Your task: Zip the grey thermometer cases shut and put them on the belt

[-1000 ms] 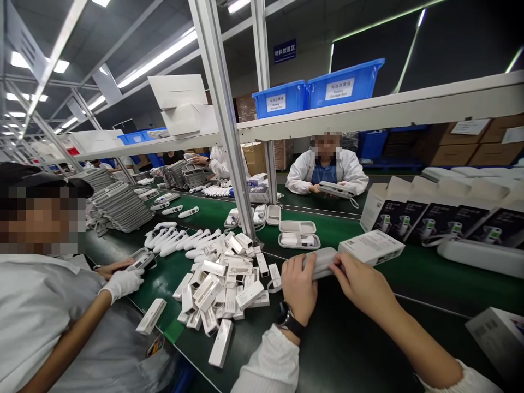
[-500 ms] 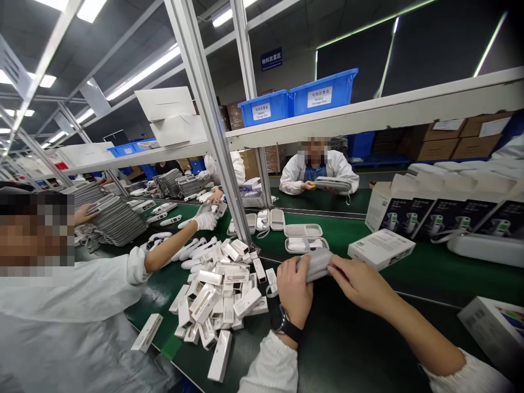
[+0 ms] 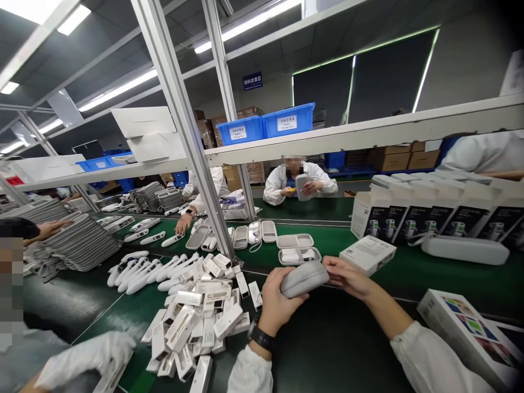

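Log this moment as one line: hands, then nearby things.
left hand: grip around grey, rounded, fabric-looking case | right hand: at case's right end | left side: piled white rectangular cardboard boxes | beyond: open grey oblong case

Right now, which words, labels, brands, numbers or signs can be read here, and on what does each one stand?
"物料放置区": blue sign; its lower line is too small.
"Battery Storage Box": right blue bin; line above blurred.
"Battery Storage Box", faint: middle blue bin; line above blurred.
Too small or blurred: left blue bin, small boxes, dark boxes, flat box.
None visible: grey case.
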`<state>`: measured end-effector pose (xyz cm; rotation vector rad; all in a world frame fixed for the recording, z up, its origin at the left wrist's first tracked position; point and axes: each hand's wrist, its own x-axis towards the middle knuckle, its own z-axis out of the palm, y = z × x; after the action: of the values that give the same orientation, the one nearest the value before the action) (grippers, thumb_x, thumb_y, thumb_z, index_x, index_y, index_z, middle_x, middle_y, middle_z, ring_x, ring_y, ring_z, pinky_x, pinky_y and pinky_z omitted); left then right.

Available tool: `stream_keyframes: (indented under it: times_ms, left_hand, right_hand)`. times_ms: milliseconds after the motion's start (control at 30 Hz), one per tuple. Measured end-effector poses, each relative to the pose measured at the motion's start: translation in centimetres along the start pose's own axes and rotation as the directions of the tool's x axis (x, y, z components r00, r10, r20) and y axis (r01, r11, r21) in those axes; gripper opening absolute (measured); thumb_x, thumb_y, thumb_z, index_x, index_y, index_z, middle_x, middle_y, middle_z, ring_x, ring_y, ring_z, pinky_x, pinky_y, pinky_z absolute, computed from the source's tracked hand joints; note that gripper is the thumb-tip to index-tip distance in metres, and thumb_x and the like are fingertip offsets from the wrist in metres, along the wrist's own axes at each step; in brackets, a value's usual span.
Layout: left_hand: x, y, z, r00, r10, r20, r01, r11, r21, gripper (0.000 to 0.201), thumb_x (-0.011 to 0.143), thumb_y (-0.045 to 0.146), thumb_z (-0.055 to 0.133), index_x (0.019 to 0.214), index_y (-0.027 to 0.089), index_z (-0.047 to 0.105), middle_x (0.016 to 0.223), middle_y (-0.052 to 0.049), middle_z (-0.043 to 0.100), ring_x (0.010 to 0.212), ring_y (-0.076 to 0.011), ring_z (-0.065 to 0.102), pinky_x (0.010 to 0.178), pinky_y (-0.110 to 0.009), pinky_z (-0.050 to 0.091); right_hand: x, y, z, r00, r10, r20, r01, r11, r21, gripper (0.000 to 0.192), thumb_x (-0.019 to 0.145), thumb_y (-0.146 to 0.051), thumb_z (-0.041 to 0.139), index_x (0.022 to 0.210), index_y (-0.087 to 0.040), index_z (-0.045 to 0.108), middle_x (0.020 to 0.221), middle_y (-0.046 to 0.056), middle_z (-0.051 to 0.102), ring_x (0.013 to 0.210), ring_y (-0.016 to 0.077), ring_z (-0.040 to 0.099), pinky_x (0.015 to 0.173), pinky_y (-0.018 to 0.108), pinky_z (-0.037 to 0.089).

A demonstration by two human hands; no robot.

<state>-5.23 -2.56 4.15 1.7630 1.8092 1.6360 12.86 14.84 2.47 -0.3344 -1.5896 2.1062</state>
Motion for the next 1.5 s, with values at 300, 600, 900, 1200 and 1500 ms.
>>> stream_keyframes:
  times_ms: [300,600,900,1200,1500]
  left_hand:
    - [-0.3,-1.3,1.0,0.894,-0.403,-0.195,0.176,0.718,-0.673,0.065,0.066,0.029,0.088,0.121,0.024,0.054,0.101,-0.002,0.066,0.088,-0.0171,0.064,0.079,-0.030,0.052]
    - [1.0,-1.5,0.2,0.677,-0.727,-0.114,0.099,0.244,-0.965,0.035,0.089,0.039,0.069,0.122,0.028,0.064,0.119,-0.004,0.069,0.109,-0.0177,0.064,0.092,-0.029,0.054]
    - [1.3,-2.1,1.1,0.667,-0.745,-0.026,0.115,0.137,-0.984,0.038,0.091,0.011,0.064,0.124,0.029,0.063,0.118,-0.003,0.072,0.114,-0.0204,0.065,0.100,-0.041,0.053]
    - [1.1,-2.4,1.1,0.602,-0.798,-0.005,0.126,0.102,-0.987,0.025,0.094,0.020,0.063,0.119,0.025,0.065,0.115,-0.003,0.073,0.107,-0.0167,0.069,0.095,-0.031,0.057]
    - [0.7,-1.5,2.6,0.678,-0.734,-0.024,0.162,0.181,-0.970,0.029,0.094,0.026,0.062,0.123,0.026,0.063,0.123,-0.005,0.070,0.116,-0.0186,0.064,0.103,-0.033,0.052]
  right_hand:
    - [2.0,6.5,4.6,0.987,0.051,0.154,-0.084,0.973,0.213,0.032,0.083,-0.039,0.074,0.075,-0.019,0.050,0.053,-0.011,0.032,0.042,0.0036,0.024,0.049,0.022,0.022]
    - [1.7,9.1,10.5,0.974,0.155,0.165,-0.217,0.848,0.483,0.032,0.084,-0.038,0.072,0.079,-0.022,0.044,0.051,-0.013,0.037,0.036,0.0040,0.023,0.044,0.021,0.026]
    - [2.2,5.6,7.2,0.999,0.040,0.033,-0.051,0.831,0.554,0.032,0.084,-0.031,0.070,0.075,-0.022,0.040,0.052,-0.012,0.039,0.038,0.0049,0.025,0.046,0.023,0.020]
    - [1.5,8.7,10.5,0.989,0.069,0.131,-0.133,0.797,0.589,0.027,0.089,-0.037,0.066,0.082,-0.022,0.045,0.054,-0.013,0.040,0.037,0.0053,0.027,0.048,0.023,0.028]
    - [2.3,7.7,10.0,0.922,-0.119,-0.369,0.191,0.968,0.165,0.037,0.078,-0.051,0.075,0.092,-0.022,0.055,0.074,-0.005,0.055,0.053,0.0083,0.048,0.045,0.020,0.031]
